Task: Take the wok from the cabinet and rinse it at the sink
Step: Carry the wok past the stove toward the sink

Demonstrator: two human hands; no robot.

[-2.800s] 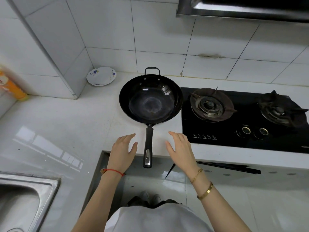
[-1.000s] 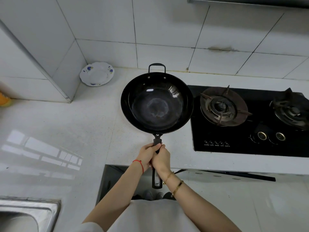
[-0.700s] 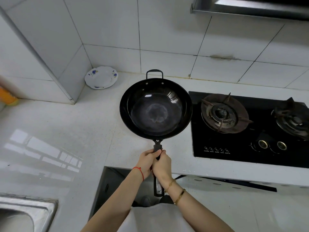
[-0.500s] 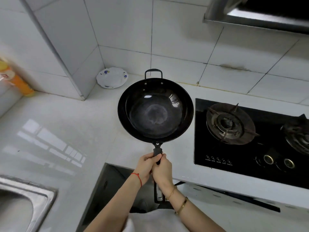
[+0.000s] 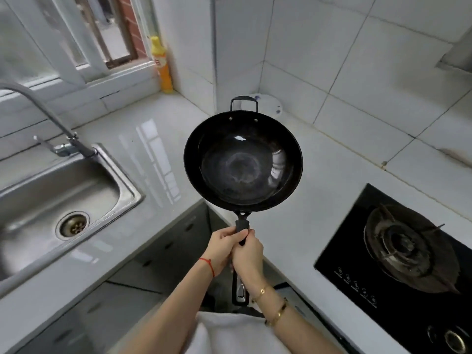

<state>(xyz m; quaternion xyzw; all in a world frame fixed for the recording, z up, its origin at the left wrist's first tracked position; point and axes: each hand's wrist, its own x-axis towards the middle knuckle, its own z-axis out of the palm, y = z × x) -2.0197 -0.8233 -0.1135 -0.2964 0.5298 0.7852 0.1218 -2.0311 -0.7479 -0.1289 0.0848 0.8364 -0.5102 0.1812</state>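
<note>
Both hands clasp the wok's slim black handle [image 5: 241,254], left hand [image 5: 222,247] and right hand [image 5: 248,255] wrapped together. The round, glossy black wok [image 5: 242,162] hangs mid-frame above the white speckled countertop [image 5: 329,200]. Since half a second ago the view has swung left, so the brushed steel sink [image 5: 51,200] and curved faucet [image 5: 48,118] now fill the left side.
</note>
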